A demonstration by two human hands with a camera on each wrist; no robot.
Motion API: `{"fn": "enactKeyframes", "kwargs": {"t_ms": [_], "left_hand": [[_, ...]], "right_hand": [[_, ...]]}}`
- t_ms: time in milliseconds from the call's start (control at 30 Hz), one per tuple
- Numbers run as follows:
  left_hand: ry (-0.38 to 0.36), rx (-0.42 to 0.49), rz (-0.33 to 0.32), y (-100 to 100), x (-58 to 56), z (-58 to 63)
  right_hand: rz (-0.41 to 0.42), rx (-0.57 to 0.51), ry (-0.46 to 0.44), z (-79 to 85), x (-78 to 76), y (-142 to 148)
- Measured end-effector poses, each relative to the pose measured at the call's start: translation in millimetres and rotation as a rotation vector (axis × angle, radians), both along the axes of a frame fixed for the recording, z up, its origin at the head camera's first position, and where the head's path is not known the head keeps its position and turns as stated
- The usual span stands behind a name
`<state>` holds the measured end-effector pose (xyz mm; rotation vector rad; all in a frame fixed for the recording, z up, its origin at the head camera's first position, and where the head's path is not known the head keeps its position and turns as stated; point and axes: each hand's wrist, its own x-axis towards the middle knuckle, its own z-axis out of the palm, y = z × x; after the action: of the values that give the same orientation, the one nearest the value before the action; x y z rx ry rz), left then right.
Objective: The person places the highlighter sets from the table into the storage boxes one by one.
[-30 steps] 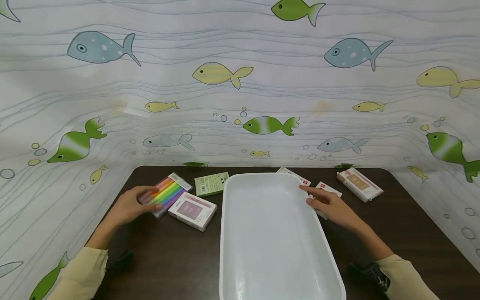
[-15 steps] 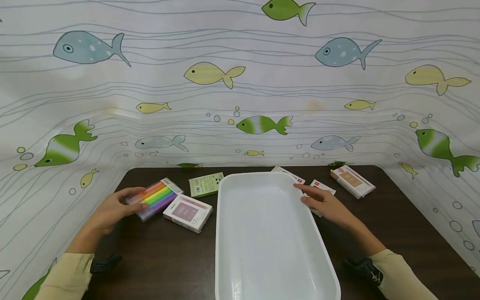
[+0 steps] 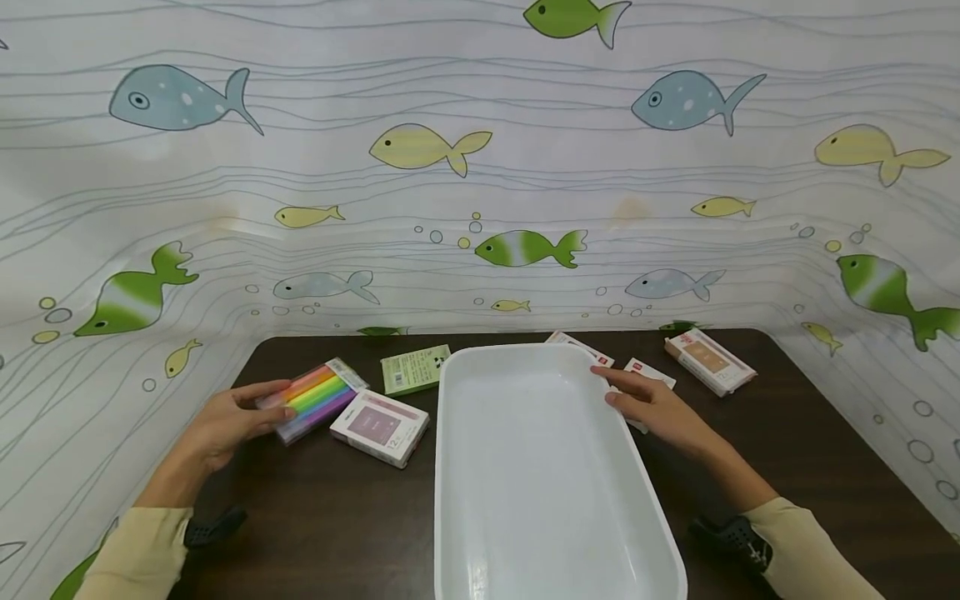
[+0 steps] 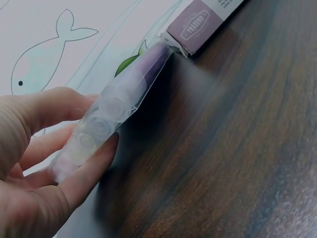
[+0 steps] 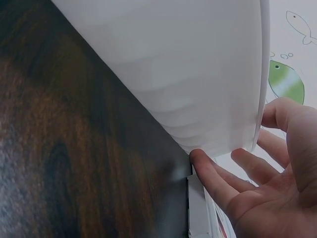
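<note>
My left hand (image 3: 213, 429) pinches the near left end of a clear plastic pack of rainbow-coloured sticks (image 3: 322, 398), thumb on one face and fingers on the other. In the left wrist view, rounded pale stick ends show through the pack (image 4: 106, 111), and its held end is tilted up off the table. The far end of the pack comes right up to a white box with a purple label (image 3: 378, 427). My right hand (image 3: 663, 417) touches the far right side of a large white tray (image 3: 555, 483), fingers loosely spread along the rim and outer wall (image 5: 188, 74).
A green box (image 3: 414, 371) lies left of the tray's far end. Beyond its right side lie a white box (image 3: 577, 343), another white box (image 3: 651, 372) partly behind my hand, and a tan-windowed box (image 3: 708, 361). Fish-patterned cloth (image 3: 420, 275) surrounds the dark table (image 3: 322, 533).
My left hand has shifted a little to the left with the rainbow pack. The head view has turned slightly. My right hand stays at the tray's side.
</note>
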<state>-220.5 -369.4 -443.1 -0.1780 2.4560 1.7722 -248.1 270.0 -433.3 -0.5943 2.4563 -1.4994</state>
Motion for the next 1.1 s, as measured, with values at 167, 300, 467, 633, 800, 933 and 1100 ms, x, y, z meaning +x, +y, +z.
{"fn": "enactKeyframes", "kwargs": {"t_ms": [167, 300, 467, 633, 800, 933, 1100], "left_hand": [[-0.017, 0.086, 0.038, -0.1, 1.1, 3.7], [-0.029, 0.147, 0.086, -2.7, 2.1, 6.5], [-0.002, 0.216, 0.126, -1.3, 3.6, 14.4], [0.036, 0.227, 0.139, 12.8, 3.4, 29.5], [0.087, 0.237, 0.138, 29.1, 6.0, 42.1], [0.125, 0.258, 0.118, 39.2, 10.7, 50.1], [0.147, 0.272, 0.077, 49.5, 16.8, 57.8]], "right_hand": [[-0.003, 0.013, 0.004, 0.4, -0.6, -0.2], [0.004, 0.002, 0.001, 0.7, -1.7, -1.9], [0.007, 0.009, 0.009, -0.1, -2.0, -1.7], [-0.006, 0.026, 0.016, -1.4, -0.6, 1.9], [0.005, 0.016, 0.008, -2.4, -1.3, 4.0], [0.014, 0.009, 0.001, -3.1, -2.3, 4.3], [0.020, 0.010, -0.001, -3.0, -3.8, 3.9]]}}
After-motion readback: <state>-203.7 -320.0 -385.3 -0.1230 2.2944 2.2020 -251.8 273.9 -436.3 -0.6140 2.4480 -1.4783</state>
